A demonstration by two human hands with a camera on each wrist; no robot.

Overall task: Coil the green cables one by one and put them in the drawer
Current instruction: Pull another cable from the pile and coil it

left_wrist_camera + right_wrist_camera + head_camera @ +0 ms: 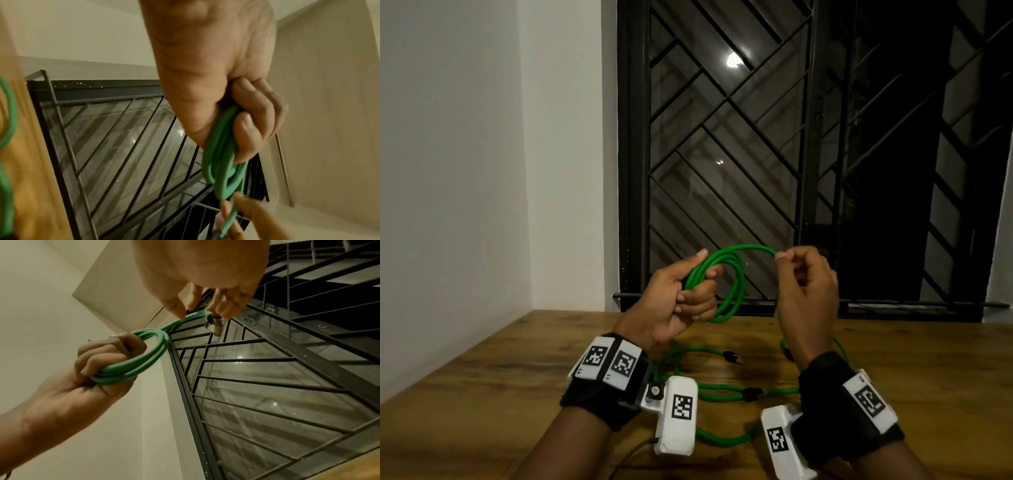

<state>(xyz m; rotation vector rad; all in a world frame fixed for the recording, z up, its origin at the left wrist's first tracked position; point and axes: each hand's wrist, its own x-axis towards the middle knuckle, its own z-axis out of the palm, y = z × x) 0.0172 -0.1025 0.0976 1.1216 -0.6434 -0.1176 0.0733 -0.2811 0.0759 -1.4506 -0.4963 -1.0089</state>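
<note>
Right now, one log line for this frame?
step: coiling | left hand: grips green coil | right hand: pinches cable end | loose green cables: on table | drawer: unseen

I see a bright green coil (pixel 726 284) at frame centre, and more green cables (pixel 717 394) with black plugs low in the frame. The table (pixel 482 394) is warm brown with wood grain. My wristbands (pixel 599 401) are black, carrying white blocks printed with black-and-white square codes. The window grille (pixel 722 137) is black, in a diagonal herringbone pattern. The wall (pixel 448 137) at left is white.
</note>
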